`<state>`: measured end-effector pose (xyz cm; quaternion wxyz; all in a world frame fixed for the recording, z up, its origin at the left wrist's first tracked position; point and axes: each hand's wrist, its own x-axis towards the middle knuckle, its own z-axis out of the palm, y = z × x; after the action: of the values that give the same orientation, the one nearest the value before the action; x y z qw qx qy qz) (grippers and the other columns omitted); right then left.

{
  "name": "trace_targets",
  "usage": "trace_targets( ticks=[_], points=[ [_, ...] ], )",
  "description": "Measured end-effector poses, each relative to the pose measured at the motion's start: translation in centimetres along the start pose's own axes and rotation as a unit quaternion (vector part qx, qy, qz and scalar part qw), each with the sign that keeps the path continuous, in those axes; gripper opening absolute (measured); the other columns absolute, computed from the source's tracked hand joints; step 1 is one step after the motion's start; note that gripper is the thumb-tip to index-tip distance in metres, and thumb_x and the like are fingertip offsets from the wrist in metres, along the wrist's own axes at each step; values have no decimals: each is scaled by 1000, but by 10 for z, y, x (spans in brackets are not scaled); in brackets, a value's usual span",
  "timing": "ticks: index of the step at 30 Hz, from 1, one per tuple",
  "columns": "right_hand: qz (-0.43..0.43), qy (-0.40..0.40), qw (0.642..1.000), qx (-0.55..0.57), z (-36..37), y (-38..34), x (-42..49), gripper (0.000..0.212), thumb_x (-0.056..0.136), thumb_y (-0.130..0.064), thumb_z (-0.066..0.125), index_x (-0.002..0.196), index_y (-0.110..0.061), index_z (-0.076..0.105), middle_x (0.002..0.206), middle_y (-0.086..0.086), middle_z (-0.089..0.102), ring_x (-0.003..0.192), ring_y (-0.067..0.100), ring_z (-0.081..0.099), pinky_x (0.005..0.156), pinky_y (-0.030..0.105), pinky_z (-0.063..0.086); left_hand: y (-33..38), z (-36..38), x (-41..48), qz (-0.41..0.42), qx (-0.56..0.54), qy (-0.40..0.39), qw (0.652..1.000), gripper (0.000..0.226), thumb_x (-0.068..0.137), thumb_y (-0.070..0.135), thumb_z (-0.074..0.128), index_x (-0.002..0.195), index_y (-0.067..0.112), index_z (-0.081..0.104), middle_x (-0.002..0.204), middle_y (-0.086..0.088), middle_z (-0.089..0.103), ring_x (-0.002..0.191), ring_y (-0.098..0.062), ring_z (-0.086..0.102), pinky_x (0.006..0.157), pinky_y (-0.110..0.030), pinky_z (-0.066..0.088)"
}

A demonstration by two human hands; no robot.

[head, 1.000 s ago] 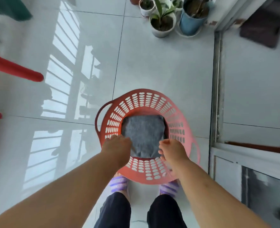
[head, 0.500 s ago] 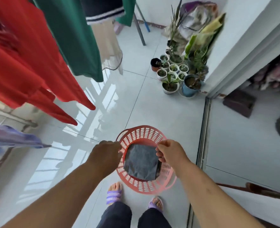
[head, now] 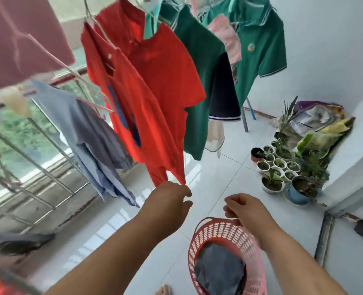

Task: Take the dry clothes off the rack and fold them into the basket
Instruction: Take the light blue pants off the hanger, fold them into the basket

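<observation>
The left hand (head: 167, 199) has a narrow grip, pinching the bottom hem of the red shirt (head: 155, 92), which hangs left of middle among other clothes. The right hand (head: 245, 207) is loosely curled and holds nothing, over the far rim of the basket (head: 219, 229). I think it is better to free the shirt at its shoulders than to drag it by the hem; its long axis runs collar to hem, collar up and far, hem pointing down and near.
</observation>
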<state>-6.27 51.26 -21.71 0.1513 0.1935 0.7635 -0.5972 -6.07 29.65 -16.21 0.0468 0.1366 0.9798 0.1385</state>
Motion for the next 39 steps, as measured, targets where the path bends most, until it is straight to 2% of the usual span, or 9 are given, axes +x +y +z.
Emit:
trace_targets(
  ticks=[6,11,16,20,25,30,32,37,39],
  points=[
    [-124,-62,989,-43,33,-91,-29,11,96,-23,59,95,-17,68,88,1,73,86,17,69,66,24,53,-10,-76,-12,38,3,96,995,24,94,31,53,113,26,67,110,8,66,110,-17,53,92,-37,47],
    [-217,-110,966,-85,62,-148,-54,14,94,-27,61,88,-20,72,83,2,73,78,17,68,67,27,57,-20,-128,-26,52,7,183,982,20,96,27,56,109,21,69,111,5,67,109,-16,55,92,-28,44],
    [-273,-149,948,-63,97,-188,-68,15,94,-26,62,87,-17,72,76,3,72,66,9,64,63,23,54,-41,-162,-40,-16,-15,232,973,26,97,31,54,120,23,64,119,5,65,111,-14,56,93,-24,42],
    [-343,-77,936,-26,119,-221,-74,30,86,-52,59,104,-29,60,94,-10,70,87,8,69,72,23,58,-64,-204,-43,-113,-27,246,962,32,97,36,54,125,21,58,122,1,62,109,-18,59,91,-28,45],
    [-368,-95,923,-62,137,-271,-71,43,92,-52,55,127,-30,48,99,-27,58,91,-5,59,75,11,47,-107,-248,-4,-197,12,194,961,40,95,37,54,129,16,53,128,-8,59,114,-27,57,92,-37,47],
    [-346,-130,927,-54,153,-285,-69,16,100,-20,54,111,-16,64,82,4,72,76,11,69,58,12,52,-125,-262,44,-182,-39,149,971,26,93,38,57,97,16,69,93,-5,69,91,-25,66,74,-37,53],
    [-351,-139,925,-48,154,-284,-69,13,99,-18,54,104,-20,66,72,1,69,72,13,68,57,13,50,-130,-259,56,-193,-45,77,977,28,90,42,62,100,18,72,91,-3,68,90,-22,66,82,-40,56],
    [-385,-151,905,-97,152,-285,-70,12,98,-23,57,106,-26,65,74,-7,70,67,8,70,67,25,59,-120,-260,78,-176,102,-161,966,48,96,41,57,137,17,53,131,-1,55,129,-24,49,108,-36,39],
    [-397,-143,901,-104,152,-285,-68,12,98,-22,56,105,-27,64,72,-9,68,66,5,69,68,23,59,-115,-264,86,-166,165,-222,947,43,101,32,49,140,14,50,142,-7,49,132,-26,45,107,-35,35]
  ],
)
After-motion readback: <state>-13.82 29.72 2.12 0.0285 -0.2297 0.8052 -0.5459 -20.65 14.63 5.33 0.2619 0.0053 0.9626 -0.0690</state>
